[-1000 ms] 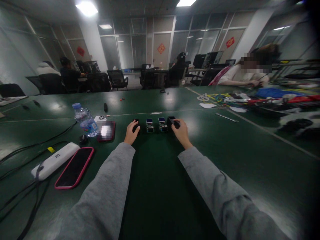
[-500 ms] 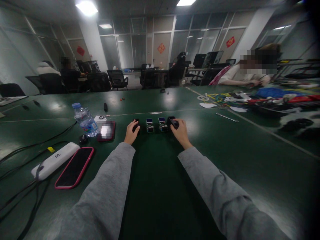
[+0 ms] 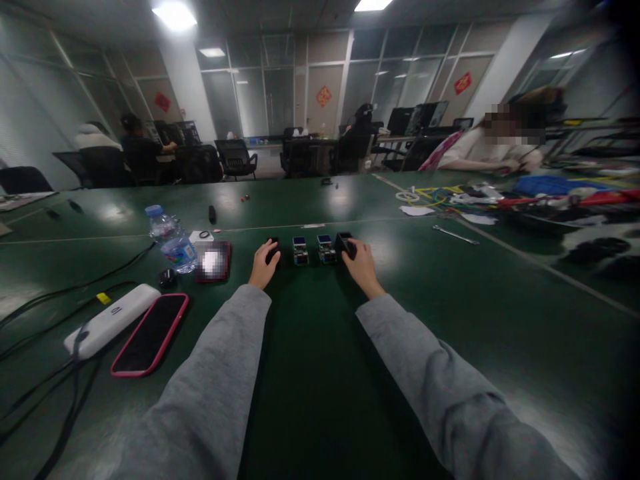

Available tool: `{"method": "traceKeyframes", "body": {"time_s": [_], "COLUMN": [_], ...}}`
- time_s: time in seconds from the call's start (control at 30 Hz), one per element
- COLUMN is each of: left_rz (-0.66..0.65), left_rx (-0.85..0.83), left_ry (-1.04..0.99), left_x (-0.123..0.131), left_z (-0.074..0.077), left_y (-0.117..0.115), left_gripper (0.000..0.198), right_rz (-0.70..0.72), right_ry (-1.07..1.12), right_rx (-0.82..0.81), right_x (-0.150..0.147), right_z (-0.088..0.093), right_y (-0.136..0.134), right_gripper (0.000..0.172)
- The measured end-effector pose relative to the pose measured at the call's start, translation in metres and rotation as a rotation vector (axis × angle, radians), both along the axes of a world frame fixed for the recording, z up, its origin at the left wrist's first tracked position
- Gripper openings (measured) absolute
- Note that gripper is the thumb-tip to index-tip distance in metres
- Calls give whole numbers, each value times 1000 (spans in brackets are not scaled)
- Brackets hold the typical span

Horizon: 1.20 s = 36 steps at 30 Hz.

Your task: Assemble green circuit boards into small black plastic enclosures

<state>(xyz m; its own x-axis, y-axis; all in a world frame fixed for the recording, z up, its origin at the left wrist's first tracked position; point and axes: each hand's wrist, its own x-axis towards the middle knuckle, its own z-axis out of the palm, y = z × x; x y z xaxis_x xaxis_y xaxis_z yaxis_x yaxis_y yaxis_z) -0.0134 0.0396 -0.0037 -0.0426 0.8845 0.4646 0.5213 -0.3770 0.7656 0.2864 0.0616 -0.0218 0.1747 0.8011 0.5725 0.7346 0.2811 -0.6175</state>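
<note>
Grasped in the right hand (image 3: 364, 265), a black box (image 3: 342, 241) sits mid-frame; the left hand (image 3: 262, 265) holds a dark block (image 3: 275, 245), two small circuit boards (image 3: 327, 250) between. Neither hand has shifted since half a second ago, suggesting steady holds. Lower left lies a phone (image 3: 150, 337).

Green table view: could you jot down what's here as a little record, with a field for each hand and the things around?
Surface: green table
Left hand: at a dark object, partly hidden; grip unclear
Right hand: fingers against a black box; grip unclear
Between hands: one small electronic module beside a second module, apart
Left side: water bottle, pink-edged phone, white device
Right side: wrench
</note>
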Motion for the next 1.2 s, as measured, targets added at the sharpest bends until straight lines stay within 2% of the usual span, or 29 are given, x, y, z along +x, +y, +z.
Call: {"method": "traceKeyframes", "body": {"time_s": [0.73,1.03,1.2], "left_rz": [-14,3,-4], "left_rx": [-72,3,-1], "left_ry": [-49,-23,-26], "left_x": [-1,-1,-1], "left_z": [1,-5,-3], "left_y": [-2,5,4], "left_gripper": [36,33,33], "right_rz": [-50,-59,-104], "right_ry": [-24,-45,32], "right_rx": [3,16,41], "right_x": [-1,0,0], "right_z": [2,-2,1], "right_y": [-2,1,0], "right_gripper": [47,43,38]}}
